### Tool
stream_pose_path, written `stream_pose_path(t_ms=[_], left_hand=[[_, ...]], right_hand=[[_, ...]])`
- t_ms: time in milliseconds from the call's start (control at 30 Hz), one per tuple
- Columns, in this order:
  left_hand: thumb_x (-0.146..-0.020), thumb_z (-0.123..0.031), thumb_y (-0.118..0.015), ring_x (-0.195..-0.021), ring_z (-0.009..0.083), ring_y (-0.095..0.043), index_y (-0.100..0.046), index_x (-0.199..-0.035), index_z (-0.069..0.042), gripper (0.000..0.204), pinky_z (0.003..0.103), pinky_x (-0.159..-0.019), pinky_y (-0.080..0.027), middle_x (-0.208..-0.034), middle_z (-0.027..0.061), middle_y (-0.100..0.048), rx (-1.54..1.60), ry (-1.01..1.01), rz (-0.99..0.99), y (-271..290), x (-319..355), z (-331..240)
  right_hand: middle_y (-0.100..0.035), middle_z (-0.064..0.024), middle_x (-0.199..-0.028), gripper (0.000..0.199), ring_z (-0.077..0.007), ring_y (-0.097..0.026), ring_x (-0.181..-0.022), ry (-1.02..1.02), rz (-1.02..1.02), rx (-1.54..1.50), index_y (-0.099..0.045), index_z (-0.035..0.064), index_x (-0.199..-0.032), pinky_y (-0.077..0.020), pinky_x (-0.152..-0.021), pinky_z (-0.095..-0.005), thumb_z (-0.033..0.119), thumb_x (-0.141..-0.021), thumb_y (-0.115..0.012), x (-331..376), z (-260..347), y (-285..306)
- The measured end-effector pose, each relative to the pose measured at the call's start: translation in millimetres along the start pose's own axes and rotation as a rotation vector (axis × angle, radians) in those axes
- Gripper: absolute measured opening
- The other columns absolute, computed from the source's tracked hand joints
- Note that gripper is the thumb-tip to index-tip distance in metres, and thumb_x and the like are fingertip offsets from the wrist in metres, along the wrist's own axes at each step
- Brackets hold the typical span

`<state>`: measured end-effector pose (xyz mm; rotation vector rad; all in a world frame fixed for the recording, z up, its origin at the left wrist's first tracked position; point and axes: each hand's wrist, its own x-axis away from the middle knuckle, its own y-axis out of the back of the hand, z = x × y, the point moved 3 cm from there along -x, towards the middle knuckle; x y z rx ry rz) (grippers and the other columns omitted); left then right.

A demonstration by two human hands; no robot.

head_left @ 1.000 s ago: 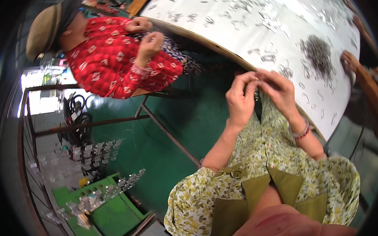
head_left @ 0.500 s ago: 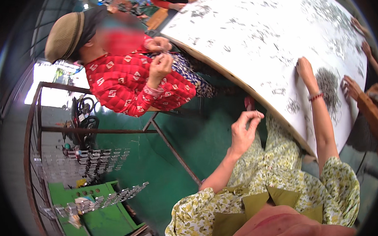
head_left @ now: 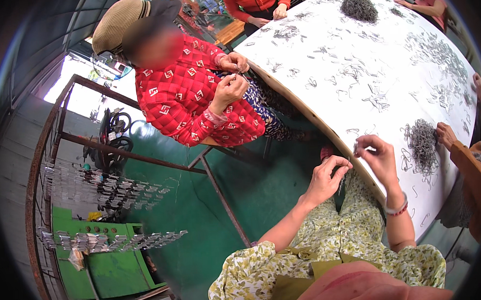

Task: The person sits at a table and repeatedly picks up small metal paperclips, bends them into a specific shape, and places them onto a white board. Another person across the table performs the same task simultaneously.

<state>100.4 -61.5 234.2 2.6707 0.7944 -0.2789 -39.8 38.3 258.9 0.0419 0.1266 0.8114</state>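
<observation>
My left hand (head_left: 327, 179) is closed in a pinch above my lap, just off the table's near edge. Between its fingertips is a thin metal piece, probably a small wire hook, too small to make out fully. Close beside it, over the edge, my right hand (head_left: 379, 157) pinches another small dark piece whose shape is mostly hidden by the fingers. The fingertips of both hands are only a little apart. Right of my hands, a tangled pile of dark wire hooks (head_left: 423, 147) lies on the white tabletop (head_left: 333, 111), with single hooks scattered round it.
A person in a red patterned shirt (head_left: 181, 93) sits at the left, holding small pieces. Other people's hands (head_left: 448, 135) work along the right and far sides. Another dark pile (head_left: 359, 8) lies farther back. A rusty metal frame (head_left: 128, 164) with hanging metal parts stands at left.
My right hand has come back from the tabletop beside the pile to meet my left hand at the edge. The left hand stays pinched. The view has shifted, showing more of the table's far side.
</observation>
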Motion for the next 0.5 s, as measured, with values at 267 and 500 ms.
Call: stream_pose_path(t_ms=[267, 500], left_hand=[[-0.082, -0.003, -0.065, -0.08, 0.0261, -0.064, -0.06, -0.093, 0.0, 0.013, 0.033, -0.072, -0.05, -0.088, 0.0132, -0.064, -0.127, -0.073, 0.013, -5, -2, 6], [-0.084, -0.002, -0.061, -0.086, 0.0297, -0.062, -0.06, -0.091, -0.002, 0.007, 0.039, -0.076, -0.049, -0.092, 0.0114, -0.067, -0.066, 0.113, 0.003, -9, 8, 22]], right_hand=[[-0.067, -0.0055, -0.084, 0.015, -0.0094, -0.064, -0.077, -0.045, -0.04, 0.003, -0.067, -0.0029, -0.096, -0.053, -0.069, -0.023, -0.001, -0.081, -0.066, 23, -2, -7], [-0.067, -0.0077, -0.09, 0.019, -0.0108, -0.064, -0.08, -0.089, 0.024, -0.33, -0.065, -0.0038, -0.101, -0.0544, -0.073, -0.0224, -0.005, -0.083, -0.065, 23, -22, -7]])
